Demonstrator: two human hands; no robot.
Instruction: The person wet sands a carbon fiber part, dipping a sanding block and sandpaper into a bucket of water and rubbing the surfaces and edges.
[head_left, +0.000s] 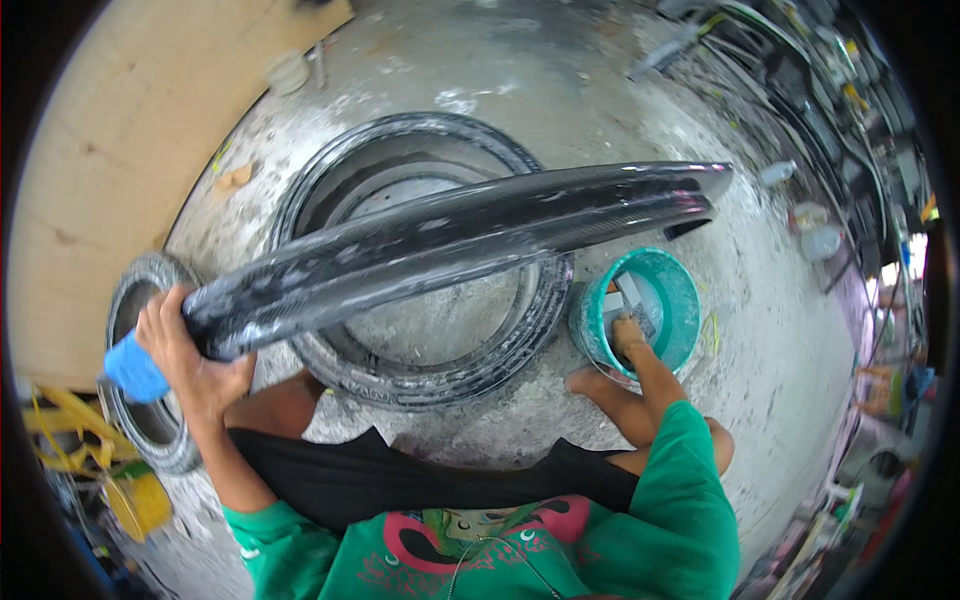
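Observation:
My left hand (183, 350) is closed around the near left end of a long, curved black carbon-fibre panel (430, 235), whitened in patches. The panel slants up to the right, above a large tyre (420, 395). Something blue, like a cloth or sponge (136, 367), shows just outside that hand; whether I hold it too is unclear. My right hand (627, 335) is down inside a teal bucket (684, 300), fingers curled, beside grey and white flat pieces (640, 296). What those fingers grip is hidden.
A smaller tyre (150, 280) lies to the left, near a large tan board (110, 150). A yellow container (138, 500) stands at lower left. Plastic bottles (820, 240) and piled black parts (800, 80) line the right side. The grey floor (770, 340) has white dust.

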